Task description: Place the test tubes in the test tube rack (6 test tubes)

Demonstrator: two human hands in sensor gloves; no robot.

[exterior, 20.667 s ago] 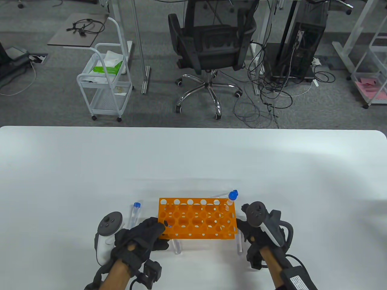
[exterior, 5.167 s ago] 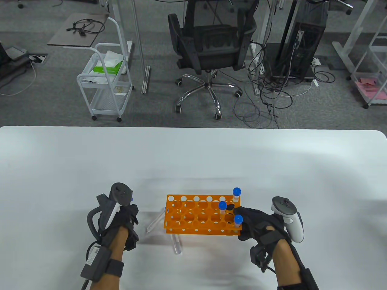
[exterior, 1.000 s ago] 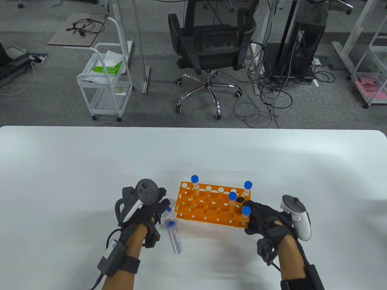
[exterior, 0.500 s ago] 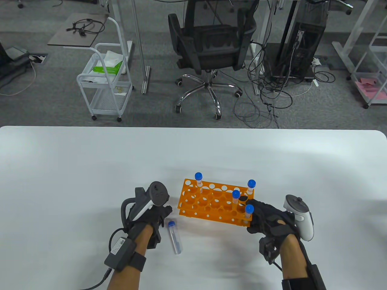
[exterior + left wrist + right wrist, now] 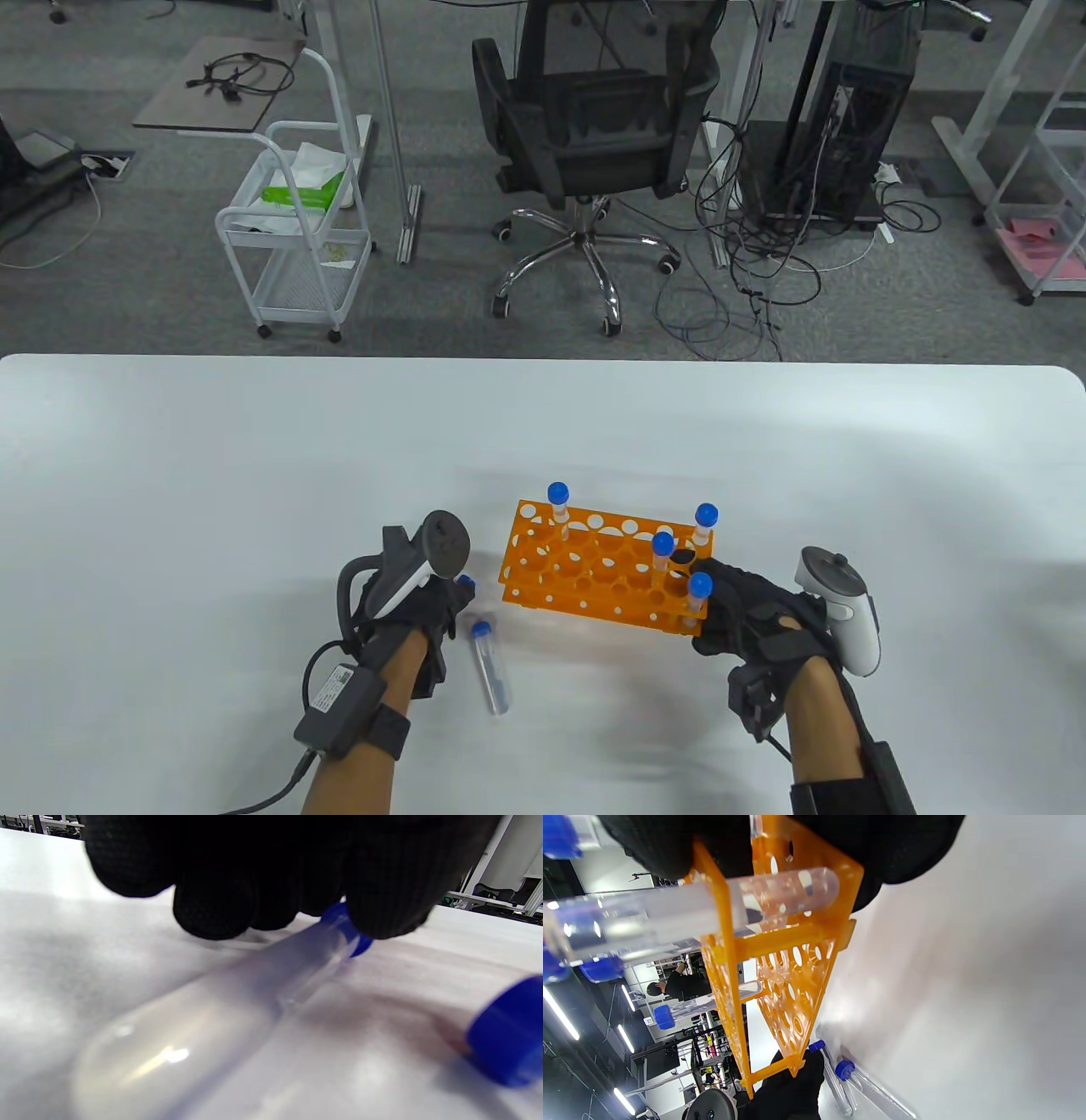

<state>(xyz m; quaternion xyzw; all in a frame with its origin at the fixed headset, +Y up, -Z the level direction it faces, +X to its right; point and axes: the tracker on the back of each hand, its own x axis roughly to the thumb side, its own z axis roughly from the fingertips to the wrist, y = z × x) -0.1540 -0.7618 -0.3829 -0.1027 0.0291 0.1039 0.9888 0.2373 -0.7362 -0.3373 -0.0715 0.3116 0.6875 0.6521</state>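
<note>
At the left of the white table (image 5: 170,509), the left hand (image 5: 407,607) lies low on the surface, its gloved fingers (image 5: 382,899) closed over the cap end of a test tube (image 5: 203,1018) that lies flat on the table; in the table view only this tube's blue cap (image 5: 465,582) shows at the fingertips. Just right of that hand a second, loose test tube (image 5: 490,671) lies on the table, cap pointing away from the person, touched by neither hand. Right of centre stands the orange test tube rack (image 5: 594,577), turned slightly askew, carrying four blue-capped tubes upright: one at its far-left corner (image 5: 557,501), one at its far-right corner (image 5: 704,522), one in the middle row near the right end (image 5: 663,552), and one at its near-right corner (image 5: 698,594). At the right, the right hand (image 5: 755,624) grips the rack's right end, fingers wrapped around the frame.
</note>
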